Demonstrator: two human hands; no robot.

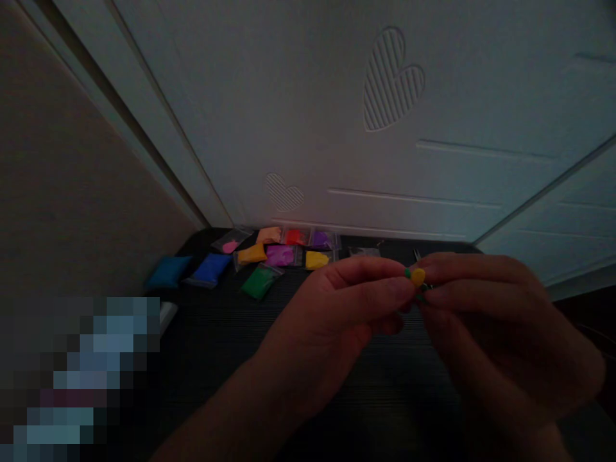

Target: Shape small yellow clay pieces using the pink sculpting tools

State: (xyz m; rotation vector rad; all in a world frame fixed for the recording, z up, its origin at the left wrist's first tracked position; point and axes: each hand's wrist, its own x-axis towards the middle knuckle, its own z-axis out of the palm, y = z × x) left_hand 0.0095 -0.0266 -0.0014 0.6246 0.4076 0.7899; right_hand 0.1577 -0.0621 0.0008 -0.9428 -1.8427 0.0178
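Observation:
Between my fingertips is a small yellow and green piece point(418, 277) that looks like modelling clay, with a rounded yellow part and green bits beside and below it. My left hand point(327, 321) pinches it from the left between thumb and forefinger. From the right, the closed fingers of my right hand point(510, 333) meet it and grip its lower green part. Fingers cover much of the piece, so its full shape is hidden. Both hands are held above the dark table point(212, 359).
Several clear packets lie along the table's back, including a green packet point(260, 281), a blue packet point(210, 269) and a yellow packet point(316, 260). Behind my right fingers shows a thin metal tip point(416, 255). A pale panel with embossed hearts point(392, 80) rises behind. Lower left is pixelated.

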